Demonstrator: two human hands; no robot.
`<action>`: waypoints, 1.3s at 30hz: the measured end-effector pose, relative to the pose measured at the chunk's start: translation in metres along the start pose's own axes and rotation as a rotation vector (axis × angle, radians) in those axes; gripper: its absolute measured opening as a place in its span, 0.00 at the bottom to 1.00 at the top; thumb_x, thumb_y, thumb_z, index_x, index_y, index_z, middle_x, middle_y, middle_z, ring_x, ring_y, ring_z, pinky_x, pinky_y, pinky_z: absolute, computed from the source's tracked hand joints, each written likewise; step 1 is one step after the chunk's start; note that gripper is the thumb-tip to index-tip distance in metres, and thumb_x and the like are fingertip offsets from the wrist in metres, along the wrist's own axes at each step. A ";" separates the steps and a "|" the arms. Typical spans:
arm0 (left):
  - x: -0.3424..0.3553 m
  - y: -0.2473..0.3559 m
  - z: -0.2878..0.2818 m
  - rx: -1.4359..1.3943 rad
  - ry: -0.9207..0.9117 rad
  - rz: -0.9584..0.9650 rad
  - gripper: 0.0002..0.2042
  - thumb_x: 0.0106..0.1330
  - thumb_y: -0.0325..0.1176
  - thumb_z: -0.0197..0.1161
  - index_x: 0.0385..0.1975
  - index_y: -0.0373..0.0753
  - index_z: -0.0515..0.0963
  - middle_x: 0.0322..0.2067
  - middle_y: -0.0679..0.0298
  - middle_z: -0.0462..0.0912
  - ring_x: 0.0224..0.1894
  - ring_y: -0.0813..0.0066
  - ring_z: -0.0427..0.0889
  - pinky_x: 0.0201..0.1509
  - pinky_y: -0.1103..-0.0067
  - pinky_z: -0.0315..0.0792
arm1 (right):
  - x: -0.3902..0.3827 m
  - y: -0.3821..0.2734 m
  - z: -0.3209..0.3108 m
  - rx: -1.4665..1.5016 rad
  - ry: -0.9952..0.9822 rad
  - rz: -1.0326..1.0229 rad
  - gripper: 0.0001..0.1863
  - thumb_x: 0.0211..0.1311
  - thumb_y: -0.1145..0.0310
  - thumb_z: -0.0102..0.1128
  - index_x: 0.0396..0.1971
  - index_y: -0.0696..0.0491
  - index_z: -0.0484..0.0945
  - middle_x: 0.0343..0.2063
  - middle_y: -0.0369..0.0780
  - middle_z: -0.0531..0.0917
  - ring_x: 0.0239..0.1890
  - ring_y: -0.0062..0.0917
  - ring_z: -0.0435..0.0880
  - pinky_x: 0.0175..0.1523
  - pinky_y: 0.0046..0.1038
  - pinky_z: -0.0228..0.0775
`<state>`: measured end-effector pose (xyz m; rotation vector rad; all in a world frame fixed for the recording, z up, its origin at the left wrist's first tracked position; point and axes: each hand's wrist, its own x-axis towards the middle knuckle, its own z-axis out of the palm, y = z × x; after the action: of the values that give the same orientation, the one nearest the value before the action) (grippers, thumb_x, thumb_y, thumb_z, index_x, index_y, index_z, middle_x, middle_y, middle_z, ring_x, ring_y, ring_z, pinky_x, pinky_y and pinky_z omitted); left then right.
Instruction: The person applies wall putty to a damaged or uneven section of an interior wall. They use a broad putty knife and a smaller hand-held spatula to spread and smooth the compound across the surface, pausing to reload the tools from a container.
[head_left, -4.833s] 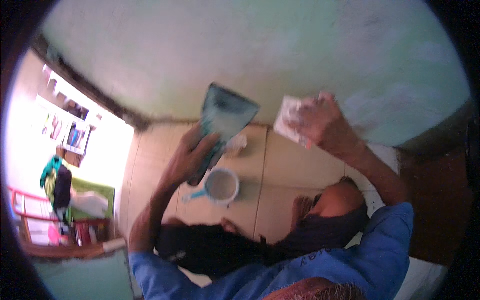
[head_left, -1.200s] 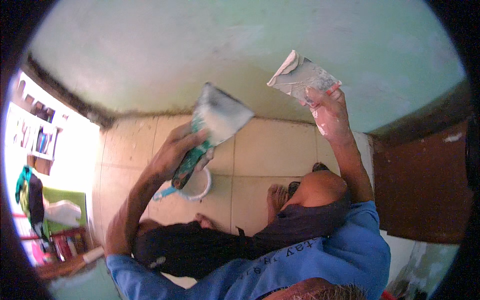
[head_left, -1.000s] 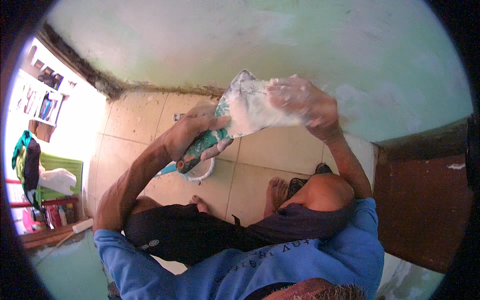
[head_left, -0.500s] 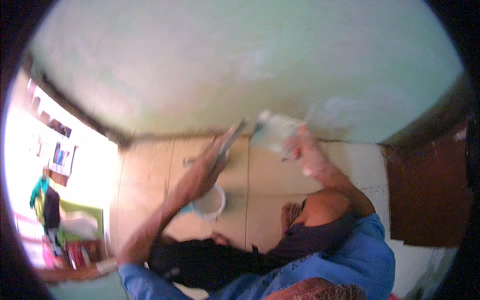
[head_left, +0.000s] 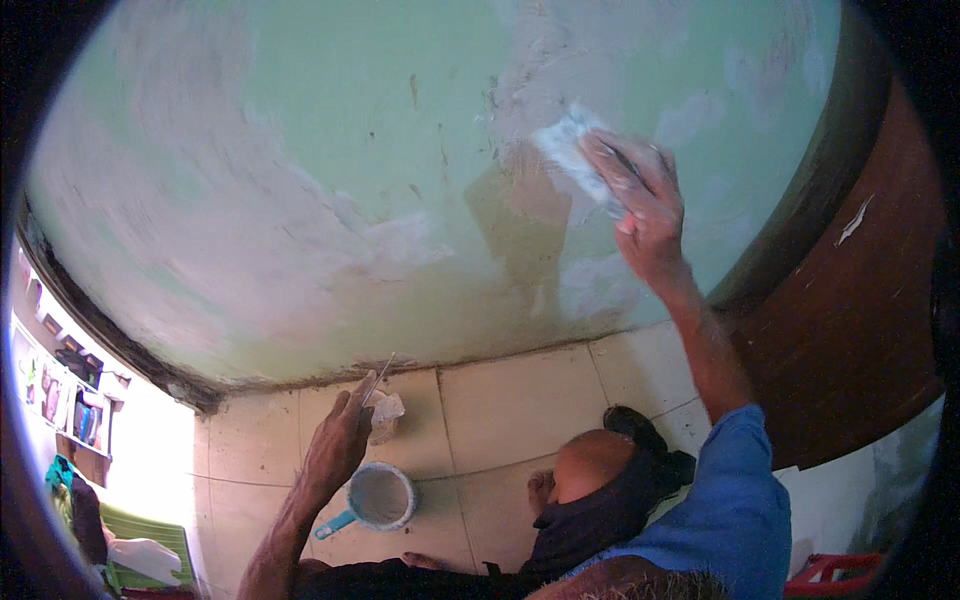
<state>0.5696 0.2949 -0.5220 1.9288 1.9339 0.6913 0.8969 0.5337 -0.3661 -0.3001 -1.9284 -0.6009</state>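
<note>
My right hand (head_left: 645, 205) is raised high and grips a flat scraper (head_left: 575, 150) smeared with white putty, pressed against the green wall (head_left: 300, 180). White putty patches (head_left: 590, 290) spread over the wall around it. My left hand (head_left: 335, 445) is low near the floor, holding a thin flat board (head_left: 378, 378) seen edge-on, with a lump of putty (head_left: 385, 412) on it. Just below that hand, a blue-handled scoop (head_left: 378, 497) filled with white putty stands on the tiles. My bent knee (head_left: 590, 465) is between the arms.
A dark brown door (head_left: 850, 330) borders the wall on the right. The floor is beige tile (head_left: 510, 410). At far left a bright opening shows shelves (head_left: 60, 395) and a green object (head_left: 130, 535). A red crate (head_left: 830, 575) sits at the bottom right.
My right hand left the board and rose to the wall with the scraper. My left hand dropped toward the floor, the board turning edge-on. The view tilted up toward the wall.
</note>
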 end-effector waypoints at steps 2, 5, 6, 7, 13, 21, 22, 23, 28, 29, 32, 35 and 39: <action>0.000 0.002 0.002 -0.007 -0.068 -0.017 0.27 0.68 0.27 0.53 0.68 0.45 0.59 0.43 0.46 0.74 0.42 0.43 0.79 0.43 0.58 0.74 | 0.017 0.019 0.001 -0.335 -0.086 -0.175 0.20 0.57 0.67 0.61 0.51 0.48 0.81 0.51 0.33 0.81 0.54 0.29 0.76 0.51 0.31 0.66; 0.001 0.005 0.003 -0.010 -0.125 -0.040 0.27 0.68 0.27 0.53 0.67 0.45 0.60 0.44 0.47 0.74 0.42 0.43 0.79 0.43 0.59 0.74 | 0.042 0.063 0.008 -0.547 -0.070 -0.469 0.23 0.53 0.68 0.61 0.52 0.43 0.80 0.52 0.27 0.80 0.55 0.25 0.76 0.49 0.28 0.65; 0.001 0.006 0.003 -0.013 -0.137 -0.049 0.26 0.67 0.27 0.53 0.67 0.45 0.60 0.45 0.47 0.74 0.42 0.44 0.79 0.43 0.59 0.74 | 0.050 0.071 0.012 -0.585 -0.052 -0.532 0.23 0.53 0.69 0.61 0.53 0.42 0.80 0.53 0.25 0.80 0.55 0.24 0.76 0.48 0.27 0.64; 0.001 0.006 0.003 -0.016 -0.136 -0.038 0.26 0.67 0.27 0.53 0.67 0.45 0.60 0.45 0.47 0.74 0.42 0.44 0.79 0.43 0.59 0.74 | 0.059 0.078 0.015 -0.628 -0.033 -0.594 0.24 0.53 0.69 0.61 0.53 0.40 0.80 0.53 0.23 0.80 0.55 0.23 0.75 0.48 0.26 0.64; 0.002 0.002 0.001 -0.033 -0.125 -0.003 0.26 0.67 0.27 0.54 0.67 0.45 0.61 0.46 0.48 0.74 0.41 0.44 0.80 0.43 0.59 0.74 | 0.081 0.054 0.017 -0.609 -0.204 -0.553 0.26 0.54 0.68 0.61 0.56 0.41 0.78 0.52 0.23 0.80 0.56 0.22 0.74 0.49 0.27 0.64; 0.005 -0.006 0.002 -0.005 -0.145 -0.052 0.24 0.68 0.28 0.53 0.66 0.45 0.62 0.47 0.48 0.74 0.42 0.44 0.80 0.43 0.59 0.75 | 0.073 0.086 0.011 -0.756 -0.250 -0.651 0.30 0.55 0.67 0.62 0.60 0.37 0.74 0.57 0.22 0.77 0.61 0.21 0.70 0.59 0.33 0.60; 0.006 -0.006 0.002 -0.012 -0.147 -0.059 0.24 0.68 0.28 0.53 0.65 0.45 0.62 0.47 0.48 0.74 0.42 0.43 0.79 0.43 0.58 0.74 | 0.069 0.087 0.009 -0.754 -0.261 -0.622 0.30 0.54 0.67 0.62 0.61 0.37 0.73 0.58 0.22 0.76 0.62 0.21 0.70 0.61 0.33 0.59; 0.006 -0.005 0.002 -0.020 -0.149 -0.066 0.24 0.69 0.28 0.53 0.65 0.45 0.62 0.47 0.48 0.74 0.42 0.43 0.79 0.43 0.58 0.74 | 0.063 0.091 0.009 -0.738 -0.265 -0.585 0.31 0.53 0.67 0.63 0.61 0.37 0.73 0.58 0.22 0.76 0.62 0.21 0.69 0.62 0.34 0.58; 0.009 -0.011 0.005 -0.013 -0.143 -0.036 0.23 0.69 0.29 0.52 0.65 0.44 0.62 0.47 0.47 0.74 0.43 0.41 0.79 0.43 0.56 0.74 | 0.034 0.111 0.009 -0.688 -0.290 -0.424 0.35 0.49 0.67 0.67 0.62 0.36 0.72 0.61 0.21 0.73 0.65 0.20 0.67 0.67 0.36 0.54; 0.009 -0.011 0.004 -0.011 -0.143 -0.031 0.23 0.69 0.29 0.52 0.65 0.44 0.63 0.47 0.47 0.74 0.43 0.40 0.78 0.43 0.56 0.74 | 0.030 0.113 0.006 -0.709 -0.301 -0.416 0.36 0.48 0.68 0.67 0.62 0.36 0.72 0.62 0.21 0.73 0.65 0.20 0.67 0.67 0.36 0.54; 0.010 -0.013 0.004 -0.001 -0.139 -0.050 0.23 0.69 0.29 0.52 0.64 0.44 0.63 0.46 0.46 0.75 0.43 0.39 0.78 0.42 0.55 0.73 | 0.015 0.125 -0.001 -0.718 -0.291 -0.376 0.34 0.50 0.68 0.65 0.62 0.37 0.72 0.63 0.21 0.72 0.65 0.21 0.67 0.67 0.37 0.54; 0.007 -0.010 0.004 -0.017 -0.138 -0.069 0.21 0.70 0.29 0.51 0.63 0.42 0.64 0.45 0.45 0.75 0.43 0.39 0.77 0.44 0.56 0.72 | -0.011 0.141 -0.015 -0.764 -0.313 -0.344 0.32 0.53 0.69 0.63 0.61 0.38 0.73 0.63 0.22 0.71 0.65 0.23 0.67 0.66 0.37 0.55; 0.005 -0.008 0.005 -0.018 -0.150 -0.088 0.19 0.70 0.29 0.52 0.60 0.39 0.66 0.43 0.44 0.75 0.42 0.40 0.77 0.44 0.58 0.72 | -0.046 0.162 -0.038 -0.826 -0.360 -0.282 0.29 0.54 0.71 0.60 0.60 0.41 0.74 0.63 0.26 0.72 0.64 0.27 0.69 0.64 0.38 0.58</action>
<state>0.5657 0.3005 -0.5301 1.8170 1.9009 0.5220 1.0210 0.6527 -0.3513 -0.6936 -1.9825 -1.6215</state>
